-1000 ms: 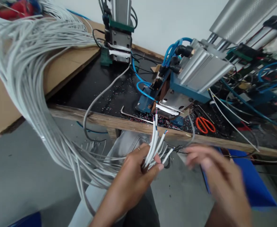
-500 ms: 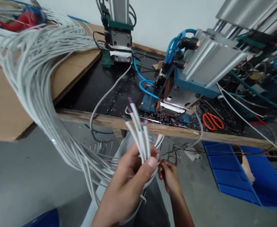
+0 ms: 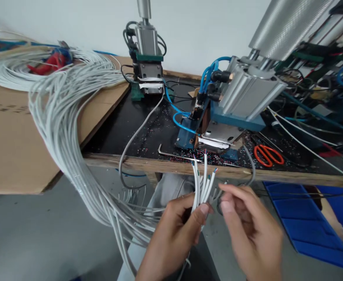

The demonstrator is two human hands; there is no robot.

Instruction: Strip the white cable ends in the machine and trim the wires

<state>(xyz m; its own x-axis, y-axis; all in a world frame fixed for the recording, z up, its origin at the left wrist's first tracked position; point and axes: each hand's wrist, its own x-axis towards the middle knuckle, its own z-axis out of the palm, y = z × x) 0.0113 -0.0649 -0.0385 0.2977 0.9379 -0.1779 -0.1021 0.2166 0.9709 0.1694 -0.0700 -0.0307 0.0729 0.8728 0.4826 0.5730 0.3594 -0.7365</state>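
White round cable ends (image 3: 197, 187), coloured cores (image 3: 216, 169) showing, stand bunched in the grasp of the left hand (image 3: 178, 228), before the black-topped wooden workbench (image 3: 112, 130). Right hand (image 3: 249, 226) just beside them, fingers parted, seemingly unladen. Probably sorting ends; separating one calls for a fine fingertip pinch.

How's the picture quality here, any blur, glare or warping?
Head view: the right hand looks slightly soft, while white cables in the left hand look crisper; also head view: the big silver cylinder shows pale sheen and seems lens-stretched.
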